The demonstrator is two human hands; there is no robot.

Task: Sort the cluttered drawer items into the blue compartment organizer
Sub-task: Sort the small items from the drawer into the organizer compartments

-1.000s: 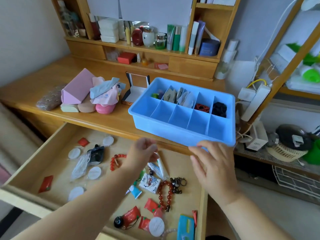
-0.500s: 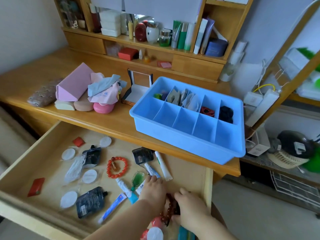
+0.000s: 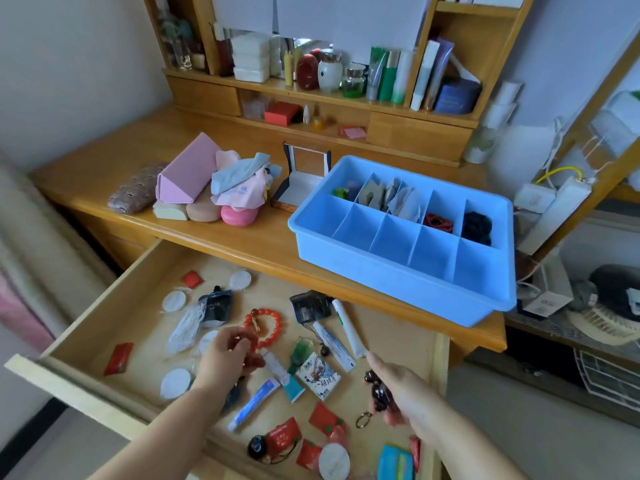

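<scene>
Head view: wooden desk w/ open drawer pulled out below its front edge. Blue compartment organizer sits on the desk at right, front corner just past the edge; back row holds green bits, folded packets, red hair ties, black hair ties; front row bare. Pink triangular case and cloth pile on desk at left. In the drawer: black pouch, white tube, round white pads, red sachets, an orange-red bead bracelet near the middle. Left hand over the drawer, fingers curled, tips pinching the bracelet's near side. Right hand above the drawer's right part, index finger straight, other fingers wrapped round a dark bead bracelet w/ a small gold ring dangling under it.
</scene>
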